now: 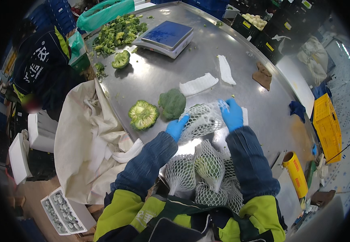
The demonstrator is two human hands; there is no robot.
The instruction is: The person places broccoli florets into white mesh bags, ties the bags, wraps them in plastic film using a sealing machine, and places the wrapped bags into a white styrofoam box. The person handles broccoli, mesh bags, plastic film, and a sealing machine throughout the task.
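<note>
My left hand [176, 127], in a blue glove, grips the near left side of a white foam net sleeve [203, 121]. My gloved right hand [233, 115] holds the sleeve's right end. Green shows through the mesh, so a broccoli head seems to be inside. Beside it on the steel table [160, 81] sits a broccoli head [172, 103], crown up. Another broccoli head [143, 115] lies with its cut stem facing up. Several netted broccoli heads [209, 161] are gathered against the table's near edge, between my forearms. Flat foam sleeves [198, 84] lie just beyond my hands.
A scale [167, 36] and broccoli trimmings [117, 31] occupy the far side. At left, a cream sack [84, 145] hangs by the table edge; a co-worker [43, 66] bends beyond it. A yellow film roll [295, 174] and yellow crate [327, 128] are at right.
</note>
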